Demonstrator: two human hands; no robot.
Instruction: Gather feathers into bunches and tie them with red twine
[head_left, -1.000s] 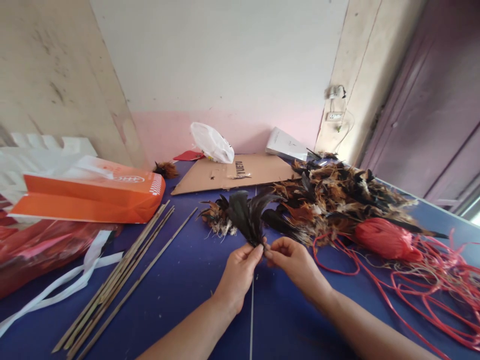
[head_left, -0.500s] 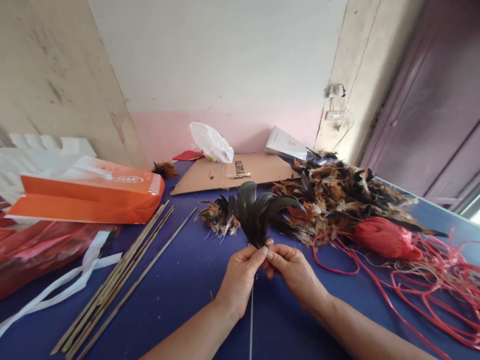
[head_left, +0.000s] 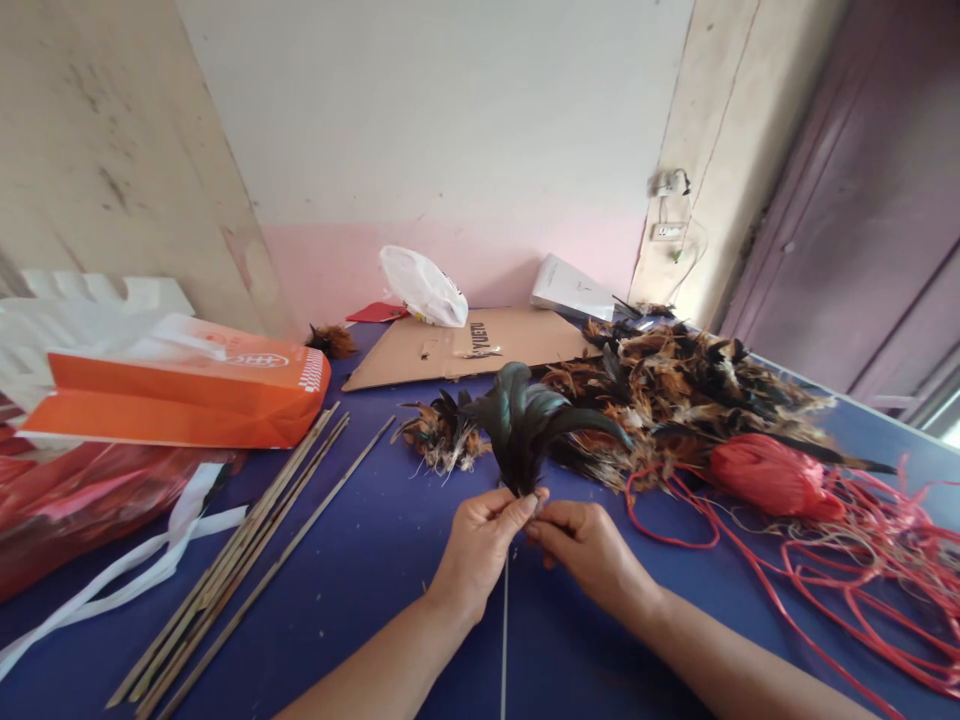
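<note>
Feather bunch [head_left: 519,428], dark, glossy, fanned

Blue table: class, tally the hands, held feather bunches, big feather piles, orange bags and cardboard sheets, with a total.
Left hand, right hand: 2
Held feather bunch: 1
Big feather pile: 1
Orange bag: 1
Cardboard sheet: 1
Total: 6

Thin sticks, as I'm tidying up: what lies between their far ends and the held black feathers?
A small brown-and-black feather cluster lies there on the blue table, in the head view.

The left hand [head_left: 480,560] and right hand [head_left: 592,550] are bare, as are both forearms [head_left: 382,655].
</note>
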